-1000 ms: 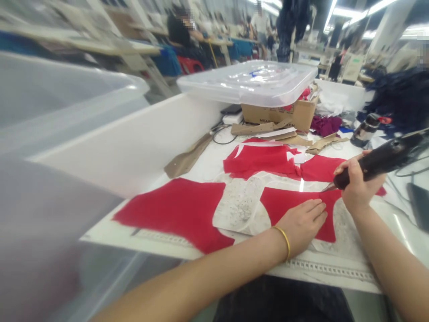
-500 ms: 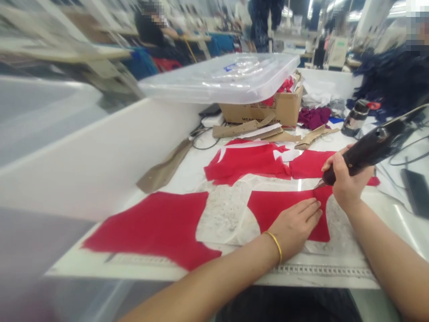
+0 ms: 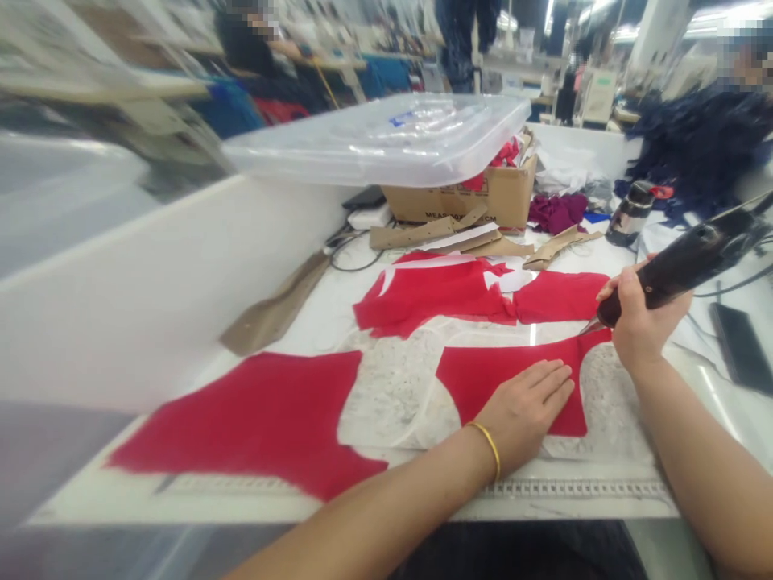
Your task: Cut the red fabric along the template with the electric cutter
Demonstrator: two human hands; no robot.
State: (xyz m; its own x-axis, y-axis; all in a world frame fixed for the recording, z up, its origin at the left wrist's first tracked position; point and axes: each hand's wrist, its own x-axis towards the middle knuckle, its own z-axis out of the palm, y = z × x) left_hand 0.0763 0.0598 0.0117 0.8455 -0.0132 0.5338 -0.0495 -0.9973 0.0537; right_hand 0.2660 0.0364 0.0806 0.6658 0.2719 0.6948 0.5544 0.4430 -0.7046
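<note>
My left hand (image 3: 531,411) lies flat, its fingers stretched over a red fabric piece (image 3: 501,366) with curved edges. In my right hand (image 3: 649,318) is a black handheld electric cutter (image 3: 682,270), its fingers wrapped around the body. The cutter's thin metal tip touches the upper right edge of the red fabric, by a narrow red strip (image 3: 595,340). Under the fabric lies a translucent, speckled template sheet (image 3: 392,395). A second large red piece (image 3: 254,411) rests at the left, partly over the table's front edge area.
Behind are more red pieces (image 3: 435,294), brown cardboard strips (image 3: 423,234), a carton (image 3: 510,189) under a clear plastic lid (image 3: 386,141), a bottle (image 3: 629,213) and a phone (image 3: 746,346). A measuring tape (image 3: 568,488) runs along the front edge. A white panel (image 3: 169,274) bounds the left.
My right hand and the cutter have moved right along the fabric's upper edge. My left hand stays on the red fabric. The whole view has shifted slightly.
</note>
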